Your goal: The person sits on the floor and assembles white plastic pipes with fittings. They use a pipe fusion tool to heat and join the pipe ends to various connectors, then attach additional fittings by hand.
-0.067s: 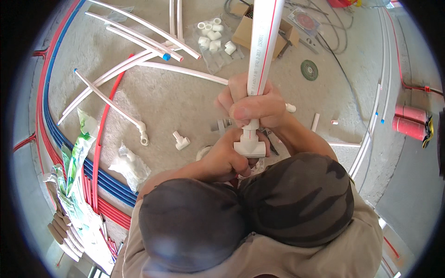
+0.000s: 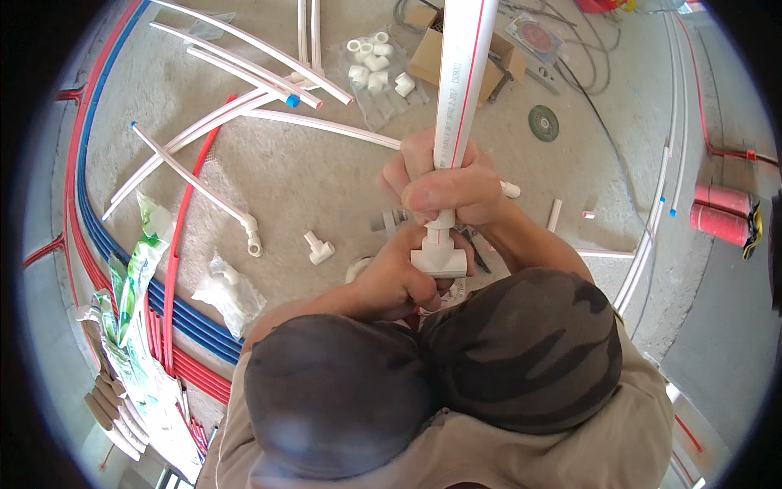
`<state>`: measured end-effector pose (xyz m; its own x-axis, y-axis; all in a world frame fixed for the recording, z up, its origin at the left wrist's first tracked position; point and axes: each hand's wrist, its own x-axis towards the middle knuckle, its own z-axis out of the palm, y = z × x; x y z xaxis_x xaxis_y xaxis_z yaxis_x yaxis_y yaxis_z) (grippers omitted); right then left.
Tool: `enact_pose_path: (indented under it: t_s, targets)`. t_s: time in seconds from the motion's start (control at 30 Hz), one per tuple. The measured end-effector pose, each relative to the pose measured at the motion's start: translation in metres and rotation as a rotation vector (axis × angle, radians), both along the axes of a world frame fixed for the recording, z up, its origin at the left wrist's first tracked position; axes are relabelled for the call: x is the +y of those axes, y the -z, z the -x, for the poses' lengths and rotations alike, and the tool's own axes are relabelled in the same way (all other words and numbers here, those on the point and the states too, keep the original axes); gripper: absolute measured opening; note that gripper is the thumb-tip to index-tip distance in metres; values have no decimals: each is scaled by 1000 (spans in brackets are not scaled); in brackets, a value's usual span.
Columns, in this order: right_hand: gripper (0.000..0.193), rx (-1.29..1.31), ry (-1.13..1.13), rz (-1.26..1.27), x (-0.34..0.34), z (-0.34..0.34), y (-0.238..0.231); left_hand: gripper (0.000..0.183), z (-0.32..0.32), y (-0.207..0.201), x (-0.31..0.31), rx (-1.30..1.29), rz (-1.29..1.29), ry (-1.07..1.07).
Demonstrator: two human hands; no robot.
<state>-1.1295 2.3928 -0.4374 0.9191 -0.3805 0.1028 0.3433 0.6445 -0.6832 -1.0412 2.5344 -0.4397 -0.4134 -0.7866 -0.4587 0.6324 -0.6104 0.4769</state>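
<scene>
A white plastic pipe with a red stripe (image 2: 462,90) stands up in front of me, running out past the top edge. My right hand (image 2: 456,194) is wrapped round it near its lower end. Just below, a white tee fitting (image 2: 440,259) sits in line with the pipe, and a narrow white neck shows between the two. My left hand (image 2: 401,281) grips the tee from the left, its fingers partly hidden behind. Both hands are in front of my bent knees (image 2: 521,350). A grey, blurred tool part (image 2: 388,220) lies behind the hands.
On the concrete floor lie another tee (image 2: 319,248), a pipe with an elbow (image 2: 212,191) and several loose pipes (image 2: 244,69). A bag of elbows (image 2: 376,65), a cardboard box (image 2: 428,61) and a cutting disc (image 2: 543,123) lie farther off. Blue and red tubes (image 2: 195,322) run along the left.
</scene>
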Motion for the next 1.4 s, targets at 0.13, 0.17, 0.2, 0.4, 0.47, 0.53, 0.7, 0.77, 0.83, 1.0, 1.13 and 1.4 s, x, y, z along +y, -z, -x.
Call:
enact_pose_path:
  t_s: [0.13,0.17,0.2,0.4,0.47,0.53,0.7,0.77,0.83,1.0,1.13,1.4]
  targets:
    - [30,7,31,39,2,-1,1,60,0,-1,1,18,-25,-26]
    - [27,21,42,68,2,0,2,61,0,-1,2,28,-36,-37]
    - [24,36,54,97,2,0,2,61,0,-1,2,37,-52,-48]
    - [25,78,75,79,1,0,7,61,-2,4,1,95,-63,-35]
    - [26,132,129,85,1,-1,9,61,-4,8,-1,139,-61,-13]
    - [27,174,133,60,1,-1,11,58,-5,11,-1,120,-66,-15]
    - [29,207,144,37,-4,-4,17,54,-12,18,-5,170,-82,-14]
    - [30,195,116,34,-6,-6,20,54,-15,18,-7,166,-55,-7]
    - [30,225,126,21,-7,-8,23,56,-19,17,-9,151,-63,2]
    - [28,228,49,78,-6,-24,27,65,-32,14,-16,-33,-44,57]
    - [26,247,-19,143,-16,-46,30,66,-48,28,-9,-144,-14,-8]
    - [49,418,100,1165,-14,-84,47,44,-84,89,15,-520,-226,-519]
